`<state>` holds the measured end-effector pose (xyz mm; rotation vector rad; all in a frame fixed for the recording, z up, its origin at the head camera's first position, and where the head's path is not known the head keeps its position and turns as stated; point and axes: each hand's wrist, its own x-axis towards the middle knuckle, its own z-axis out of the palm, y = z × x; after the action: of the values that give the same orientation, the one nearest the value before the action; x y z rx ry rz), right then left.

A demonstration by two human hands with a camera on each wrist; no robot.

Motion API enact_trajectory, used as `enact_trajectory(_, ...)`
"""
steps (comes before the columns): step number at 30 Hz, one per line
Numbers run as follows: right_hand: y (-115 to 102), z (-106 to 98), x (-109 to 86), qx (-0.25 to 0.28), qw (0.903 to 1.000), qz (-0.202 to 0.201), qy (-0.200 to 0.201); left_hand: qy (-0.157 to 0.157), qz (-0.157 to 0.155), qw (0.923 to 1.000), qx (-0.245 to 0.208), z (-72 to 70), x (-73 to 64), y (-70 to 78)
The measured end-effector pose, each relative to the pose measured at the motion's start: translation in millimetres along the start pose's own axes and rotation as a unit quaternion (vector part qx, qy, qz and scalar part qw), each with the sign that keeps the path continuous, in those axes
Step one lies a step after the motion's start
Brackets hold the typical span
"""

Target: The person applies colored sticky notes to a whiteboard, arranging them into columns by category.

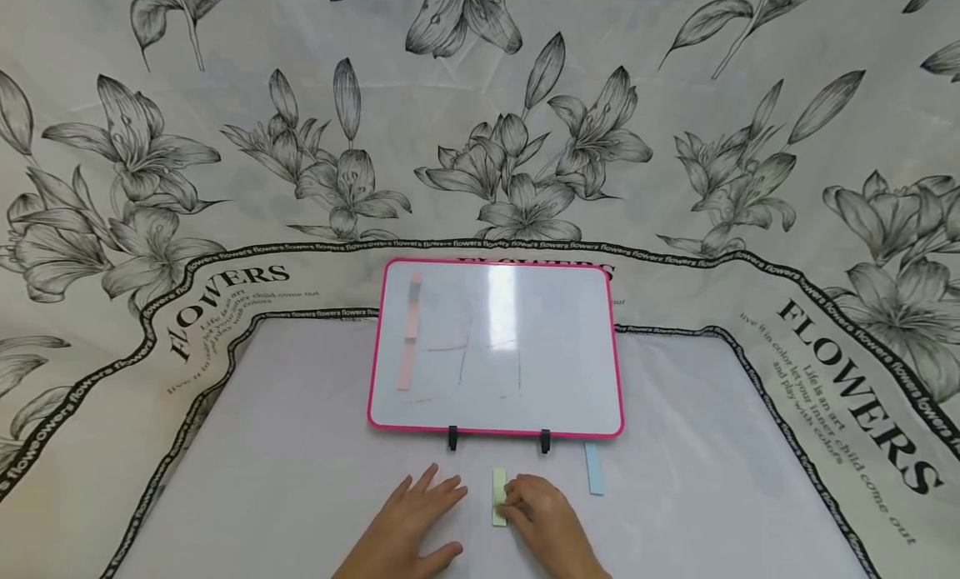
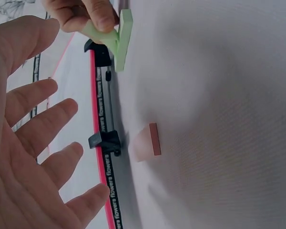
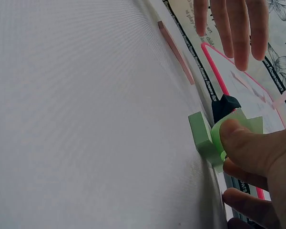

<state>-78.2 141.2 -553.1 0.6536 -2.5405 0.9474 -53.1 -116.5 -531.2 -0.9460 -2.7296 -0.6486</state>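
My right hand [image 1: 547,516] pinches a pale green sticky note sheet [image 3: 255,125] between thumb and fingers. The sheet bends up from a narrow green sticky note pad [image 1: 498,500], also seen in the left wrist view as a green pad [image 2: 125,38]. My left hand [image 1: 416,516] is spread out to the left of the pad, holding nothing. Ahead of both hands stands a pink-edged whiteboard [image 1: 555,396], with pink paper strips [image 1: 409,329] in a column on its left side.
A blue sticky note pad [image 1: 594,469] lies to the right, near the board's lower corner. The wrist views show a pink sticky note pad [image 2: 155,139] on the white cloth. Two black clips [image 1: 452,438] support the board's lower edge. Behind rises a flower-printed cloth [image 1: 525,171].
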Motion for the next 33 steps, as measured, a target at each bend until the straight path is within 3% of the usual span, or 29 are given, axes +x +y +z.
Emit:
enact_trajectory(6,6.8,-3.7,-0.3,0.047,0.9984,0.021,-0.023,-0.021,0.002,0.9998,0.001,-2.4,2.6,2.4)
enact_trajectory(17,10.6,-5.9,3.3,0.134,0.9904,-0.03,-0.016,0.016,0.024,0.9996,0.001,-6.7,2.9,2.7)
enact_trajectory(22,11.1,-5.0,5.5,0.137,0.99,-0.023,-0.024,0.019,0.036,0.9991,-0.007,-5.0,5.7,2.6)
enact_trajectory(29,10.1,-6.6,5.8,0.114,0.9928,0.013,-0.034,-0.056,0.052,0.9967,-0.029,-0.7,12.8,9.6)
enact_trajectory(33,11.5,-6.3,3.8,0.117,0.9929,0.01,-0.019,-0.089,0.085,0.9916,-0.041,7.1,17.2,14.3)
